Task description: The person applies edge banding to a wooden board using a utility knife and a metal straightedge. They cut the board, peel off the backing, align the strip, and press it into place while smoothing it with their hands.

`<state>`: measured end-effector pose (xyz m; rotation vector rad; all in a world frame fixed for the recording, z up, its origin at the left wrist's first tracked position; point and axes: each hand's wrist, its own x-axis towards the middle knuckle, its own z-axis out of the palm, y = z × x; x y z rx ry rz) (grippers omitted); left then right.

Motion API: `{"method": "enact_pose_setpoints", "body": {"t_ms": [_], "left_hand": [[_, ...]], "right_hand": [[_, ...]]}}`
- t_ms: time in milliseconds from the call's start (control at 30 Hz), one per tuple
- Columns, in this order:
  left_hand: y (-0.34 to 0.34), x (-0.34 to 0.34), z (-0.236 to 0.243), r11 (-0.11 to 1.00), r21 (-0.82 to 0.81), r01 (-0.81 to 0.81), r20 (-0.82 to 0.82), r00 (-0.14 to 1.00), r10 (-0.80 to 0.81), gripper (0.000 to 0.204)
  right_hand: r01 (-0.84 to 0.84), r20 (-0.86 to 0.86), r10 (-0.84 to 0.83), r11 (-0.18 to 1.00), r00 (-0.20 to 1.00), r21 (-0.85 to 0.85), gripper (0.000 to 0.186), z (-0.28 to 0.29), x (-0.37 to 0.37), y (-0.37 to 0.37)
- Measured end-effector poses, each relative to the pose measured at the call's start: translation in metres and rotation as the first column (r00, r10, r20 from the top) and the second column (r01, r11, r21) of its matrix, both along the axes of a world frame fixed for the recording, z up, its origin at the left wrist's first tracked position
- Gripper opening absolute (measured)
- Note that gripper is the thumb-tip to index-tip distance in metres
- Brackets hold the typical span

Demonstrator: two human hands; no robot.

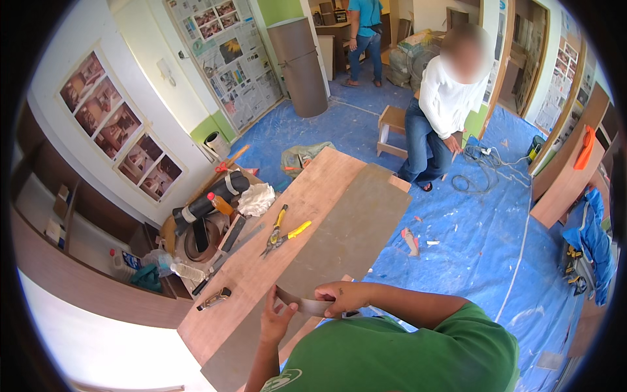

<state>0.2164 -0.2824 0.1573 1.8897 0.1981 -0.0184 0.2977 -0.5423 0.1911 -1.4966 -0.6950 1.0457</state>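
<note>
Close to my body, a curved grey-brown flexible strip (302, 304) is held between my hands. My left hand (277, 318) has its fingers and thumb on the strip's left end. Its other end is pinched by my right hand (341, 297). Just beyond lies a flat grey-brown sheet (356, 219) on a wooden board (318, 181). Left of that sheet rest snips with yellow handles (282, 236), their blades spread. A utility knife (214, 298) lies at the board's left edge, near a long metal ruler (238, 246).
Left of the board are an orange bottle (220, 204), white cloth (257, 199) and black rolls (206, 208). A person (450, 85) in white sits on a step stool (392, 130); another (364, 32) stands farther back. Cables (483, 163) lie on the blue floor sheet (470, 261).
</note>
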Motion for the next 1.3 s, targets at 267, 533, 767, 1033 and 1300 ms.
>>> {"method": "enact_pose_setpoints", "body": {"t_ms": [267,533,767,1033,1300], "left_hand": [[0.010,0.014,0.011,0.975,-0.045,-0.219,0.122,0.967,0.222,0.053],[0.015,0.013,0.008,0.967,-0.131,-0.218,0.137,0.962,0.235,0.042],[0.014,0.010,-0.002,0.966,-0.155,-0.207,0.110,0.968,0.225,0.045],[0.007,0.006,0.002,0.978,-0.187,-0.097,0.036,0.994,0.105,0.055],[0.002,-0.003,0.010,0.936,-0.327,0.130,-0.002,0.990,-0.139,0.081]], "right_hand": [[0.153,-0.022,-0.154,0.988,0.988,-0.023,0.027,-0.013,0.005,-0.007],[0.114,-0.066,-0.111,0.993,0.992,0.037,0.023,-0.008,0.007,-0.006],[0.137,0.001,-0.138,0.989,0.990,0.049,0.024,-0.013,0.008,-0.004],[0.090,0.005,-0.091,0.995,0.996,0.030,0.026,-0.014,0.010,-0.004],[0.067,-0.041,-0.066,0.998,0.997,0.017,0.024,0.006,0.007,-0.005]]}}
